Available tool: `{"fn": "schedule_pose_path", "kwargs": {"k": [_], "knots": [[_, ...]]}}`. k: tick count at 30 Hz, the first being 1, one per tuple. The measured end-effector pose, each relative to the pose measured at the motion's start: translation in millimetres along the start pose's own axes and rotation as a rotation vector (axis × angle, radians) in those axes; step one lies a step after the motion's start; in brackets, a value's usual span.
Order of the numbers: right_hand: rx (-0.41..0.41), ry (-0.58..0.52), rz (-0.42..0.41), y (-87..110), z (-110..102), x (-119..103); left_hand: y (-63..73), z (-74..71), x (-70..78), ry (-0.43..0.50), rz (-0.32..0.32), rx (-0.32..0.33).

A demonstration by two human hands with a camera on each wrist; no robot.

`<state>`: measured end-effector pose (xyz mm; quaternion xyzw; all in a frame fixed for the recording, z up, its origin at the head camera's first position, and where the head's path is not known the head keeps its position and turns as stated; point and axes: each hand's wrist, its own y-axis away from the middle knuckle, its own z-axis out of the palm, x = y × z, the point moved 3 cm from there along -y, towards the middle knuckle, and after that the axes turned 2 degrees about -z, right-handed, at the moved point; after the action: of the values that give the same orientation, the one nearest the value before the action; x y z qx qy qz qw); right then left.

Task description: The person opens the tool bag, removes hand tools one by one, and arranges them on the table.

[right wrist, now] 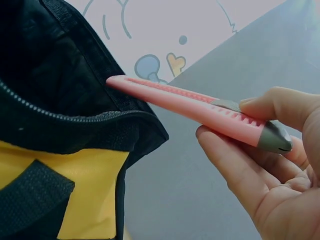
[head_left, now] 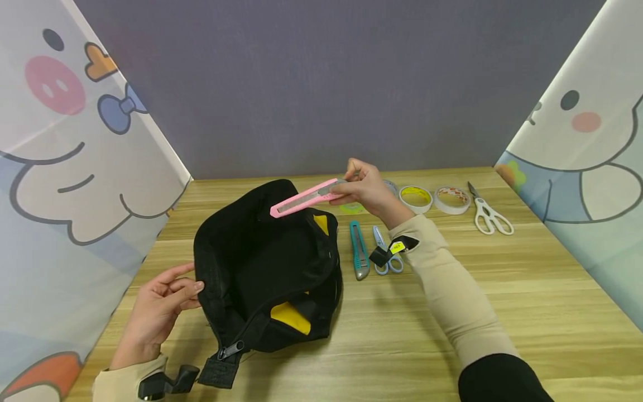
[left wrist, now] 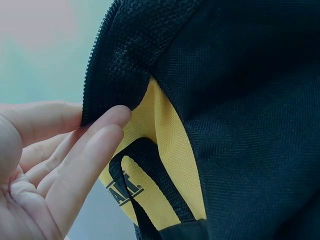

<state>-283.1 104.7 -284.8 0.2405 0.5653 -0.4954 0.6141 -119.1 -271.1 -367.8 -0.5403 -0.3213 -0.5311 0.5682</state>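
A black and yellow zippered tool bag (head_left: 271, 268) stands on the table with its mouth wide open. At its left side my left hand (head_left: 159, 310) pinches the zippered rim (left wrist: 102, 90) between thumb and fingers. My right hand (head_left: 369, 192) grips a pink utility knife (head_left: 303, 198) by its grey-capped end, thumb near the slider. The knife slants down to the left, its front end over the bag's opening in the head view. In the right wrist view, the pink utility knife (right wrist: 185, 102) overlaps the bag's far zippered edge.
Right of the bag lie a teal utility knife (head_left: 359, 251) and light-blue scissors (head_left: 380, 240), partly covered by the wrist strap. Behind are several tape rolls, including a yellow-lined one (head_left: 416, 207) and a white one (head_left: 451, 209). White-handled scissors (head_left: 486, 215) lie farther right. A grey wall (head_left: 321, 89) backs the table.
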Motion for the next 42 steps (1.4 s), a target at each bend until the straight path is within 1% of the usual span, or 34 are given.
{"fn": "schedule_pose_path", "kwargs": {"k": [4,11,15,20,26,31,37,40,42], "knots": [[0.016,-0.046,0.012,4.8,-3,-1,-0.6,-1.5,-0.7,0.006,-0.005,0.010],[0.047,-0.189,0.041,12.6,-10,0,-1.0,-2.9,-1.7,0.012,-0.002,0.018],[0.071,-0.242,0.069,15.9,-15,1,-0.5,-2.7,-1.8,0.016,0.001,0.013],[0.097,-0.226,0.105,19.6,-23,5,-0.6,-2.4,-1.3,0.022,0.006,0.008],[0.134,-0.145,0.110,23.9,-32,7,-0.5,-2.5,-0.9,0.027,0.015,-0.001],[0.164,-0.131,0.134,28.3,-36,8,-0.2,-2.6,-1.4,0.035,0.017,-0.009],[0.241,-0.164,0.146,35.0,-41,7,0.0,-2.1,-1.6,0.042,0.019,-0.015],[0.287,-0.233,0.136,37.7,-43,6,-0.1,-1.8,-1.6,0.047,0.021,-0.018],[0.313,-0.318,0.128,39.0,-44,4,-0.2,-1.6,-1.6,0.050,0.022,-0.021]]}}
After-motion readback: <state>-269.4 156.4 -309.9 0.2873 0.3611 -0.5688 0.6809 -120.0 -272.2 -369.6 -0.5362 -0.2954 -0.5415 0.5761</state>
